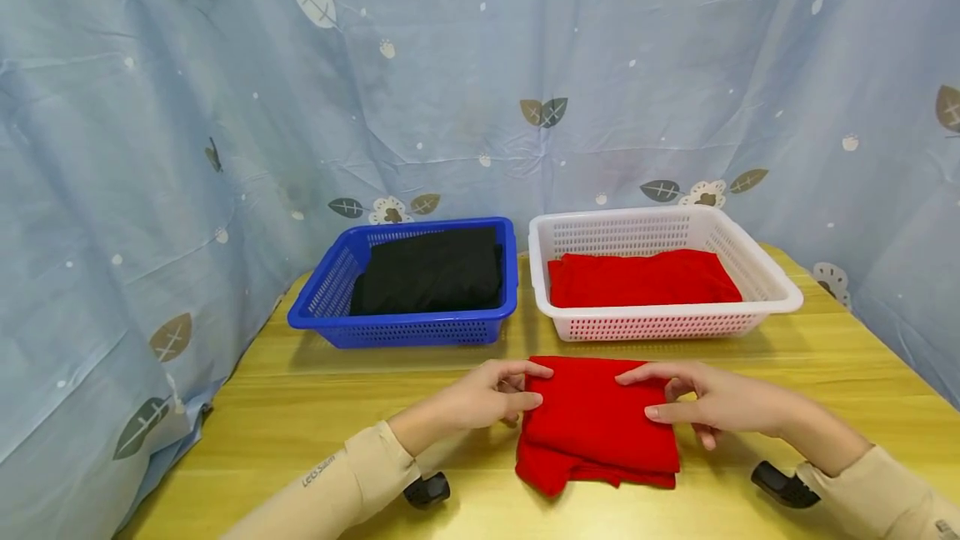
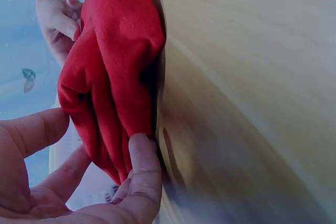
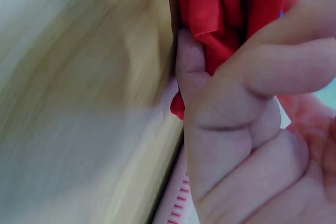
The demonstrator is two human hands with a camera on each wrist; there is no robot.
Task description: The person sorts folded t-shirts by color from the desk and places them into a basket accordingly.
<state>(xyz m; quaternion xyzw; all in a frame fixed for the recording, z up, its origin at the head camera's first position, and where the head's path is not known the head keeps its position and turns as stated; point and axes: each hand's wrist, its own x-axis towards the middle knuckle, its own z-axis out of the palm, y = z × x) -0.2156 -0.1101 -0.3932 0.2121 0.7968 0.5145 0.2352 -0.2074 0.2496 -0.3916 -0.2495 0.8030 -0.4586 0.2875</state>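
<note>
A folded red garment [image 1: 596, 415] lies on the table in front of me, its layers showing along the lower edge. My left hand [image 1: 487, 397] grips its left side, thumb and forefinger at the top layer. From the left wrist view, the left hand's fingers [image 2: 144, 163] curl against the bottom edge of the thick red folds [image 2: 118, 40]. On the right side, my right hand [image 1: 701, 398] holds the garment with forefinger and thumb over the top. The right wrist view has a fingertip [image 3: 190, 51] tucked at the garment's underside, close to the tabletop.
Behind the garment, a blue basket [image 1: 405, 323] holds folded black cloth [image 1: 435, 273]. Beside it on the right stands a white basket [image 1: 660, 309] with folded red cloth [image 1: 645, 277] inside. A light-blue patterned curtain [image 1: 465, 48] hangs behind the wooden table [image 1: 300, 432].
</note>
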